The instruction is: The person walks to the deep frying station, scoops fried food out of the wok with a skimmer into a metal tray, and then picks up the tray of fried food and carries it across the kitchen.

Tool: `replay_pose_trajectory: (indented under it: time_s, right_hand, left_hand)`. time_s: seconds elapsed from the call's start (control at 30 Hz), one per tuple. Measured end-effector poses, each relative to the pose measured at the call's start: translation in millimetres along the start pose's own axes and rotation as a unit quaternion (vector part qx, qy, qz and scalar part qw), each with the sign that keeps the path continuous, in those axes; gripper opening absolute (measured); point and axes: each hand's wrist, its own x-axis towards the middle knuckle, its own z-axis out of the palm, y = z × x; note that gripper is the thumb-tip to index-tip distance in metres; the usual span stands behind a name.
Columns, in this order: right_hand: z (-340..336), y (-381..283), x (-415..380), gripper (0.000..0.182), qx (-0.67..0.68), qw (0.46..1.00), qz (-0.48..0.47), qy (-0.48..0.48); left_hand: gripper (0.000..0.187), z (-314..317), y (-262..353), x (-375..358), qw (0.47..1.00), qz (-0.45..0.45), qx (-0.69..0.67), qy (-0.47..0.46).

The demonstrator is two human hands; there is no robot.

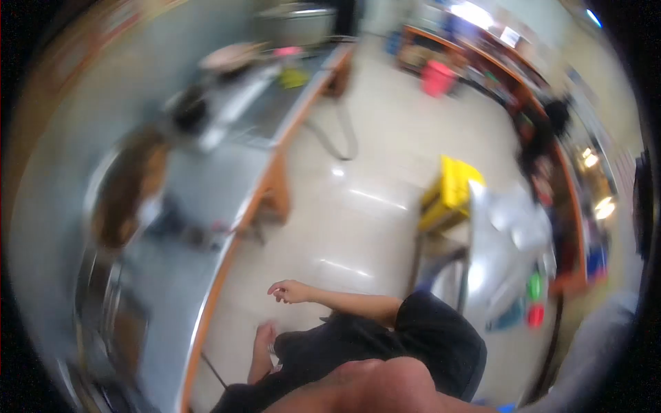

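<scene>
My right hand (290, 291) reaches across in front of my body above the tiled floor. Its fingers are loosely bent and apart, with nothing visible in them. Lower down, near my dark shirt (330, 344), is my left hand (265, 333); its fingers are smeared and partly hidden, so what it may hold cannot be made out. Neither hand touches the metal counter (186, 296) on the left, whose orange-brown edge is the closest surface to them.
A large round pan-like vessel (127, 196) with brown inside sits on the counter. Farther along are a yellow-green item (293, 77) and a big metal pot (296, 26). To the right stand a yellow bin (451, 193) and a metal table with clear plastic (520, 220). A pink-red bucket (438, 78) is beyond.
</scene>
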Motion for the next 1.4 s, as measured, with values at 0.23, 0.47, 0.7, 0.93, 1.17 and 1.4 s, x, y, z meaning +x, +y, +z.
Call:
replay_pose_trajectory:
  time_s: [0.23, 0.47, 0.7, 0.93, 1.17, 1.4]
  right_hand:
    - [-260, 26, -148, 0.028, 0.228, 0.932, -0.048, 0.278]
    - [-490, 104, -184, 0.030, 0.339, 0.843, -0.039, 0.416]
    - [-697, 119, -310, 0.031, 0.371, 0.741, -0.023, 0.559]
    - [-872, 229, -394, 0.030, 0.457, 0.587, 0.008, 0.668]
    - [-1009, 407, -439, 0.029, 0.627, 0.370, 0.133, 0.672]
    - [-1197, 422, -593, 0.025, 0.551, 0.388, 0.040, 0.738]
  left_hand:
    - [0.019, 102, 71, 95, 0.979, -0.106, 0.154, -0.078]
    - [0.019, 232, 256, 254, 0.964, -0.134, 0.214, -0.081]
    - [0.025, 535, 528, 472, 0.927, 0.004, 0.329, -0.179]
    - [0.029, 984, 755, 489, 0.793, 0.243, 0.463, -0.312]
    - [0.026, 1244, 830, 578, 0.693, 0.151, 0.570, -0.415]
    - [0.028, 1309, 923, 749, 0.758, -0.106, 0.585, -0.266]
